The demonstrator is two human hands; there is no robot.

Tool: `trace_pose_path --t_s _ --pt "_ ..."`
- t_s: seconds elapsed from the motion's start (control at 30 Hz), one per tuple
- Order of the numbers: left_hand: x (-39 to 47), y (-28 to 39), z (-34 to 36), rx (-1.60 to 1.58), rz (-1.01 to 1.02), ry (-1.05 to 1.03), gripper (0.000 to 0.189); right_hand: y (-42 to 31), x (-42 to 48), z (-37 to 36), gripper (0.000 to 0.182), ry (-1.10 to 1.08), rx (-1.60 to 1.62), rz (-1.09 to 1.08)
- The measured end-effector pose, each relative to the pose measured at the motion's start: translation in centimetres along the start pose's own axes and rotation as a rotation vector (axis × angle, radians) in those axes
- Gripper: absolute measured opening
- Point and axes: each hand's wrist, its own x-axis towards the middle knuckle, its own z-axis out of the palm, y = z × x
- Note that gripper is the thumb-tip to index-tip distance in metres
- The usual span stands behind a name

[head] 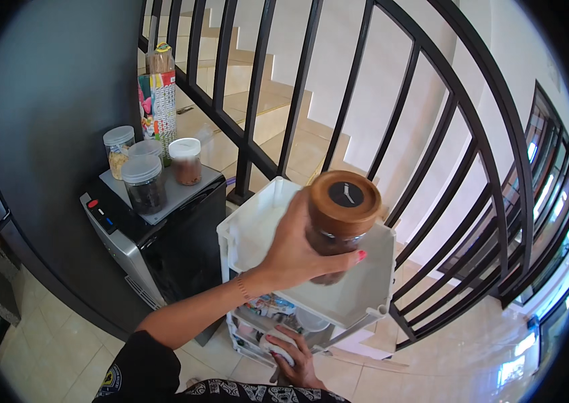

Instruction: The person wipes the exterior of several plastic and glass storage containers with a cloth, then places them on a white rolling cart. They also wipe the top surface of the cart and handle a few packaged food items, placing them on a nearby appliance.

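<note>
My left hand (289,252) grips a glass jar (333,243) with dark contents. Its lid (324,201) looks wooden and carries a black disc with a light mark. The jar is held above the white top tray (244,247) of a plastic rack cart, tilted slightly towards me. Lower down, close to my body, my right hand (298,360) clasps a bunched white cloth (280,347), partly covered by the fingers. Beneath the top tray, a lower shelf holds packets and a clear plastic container (312,321).
A black water dispenser (183,257) stands left of the cart, bearing several lidded jars (144,184) and a tall patterned holder with wooden sticks (161,95). Behind the cart runs a black metal stair railing (309,85). A tall dark refrigerator (57,151) borders the left.
</note>
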Motion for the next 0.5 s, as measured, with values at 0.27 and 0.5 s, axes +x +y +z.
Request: trace_pose_path --t_s 0.27,0.5 --pt "-14.8 7.5 -12.7 -0.023 -0.568 0.016 0.096 -4.2 0.8 2.5 0.049 0.066 0.022 0.09" --pt "-23.9 5.0 -19.8 0.302 -0.464 -0.086 0.096 -12.2 8.9 7.2 0.05 0.325 0.091 0.043"
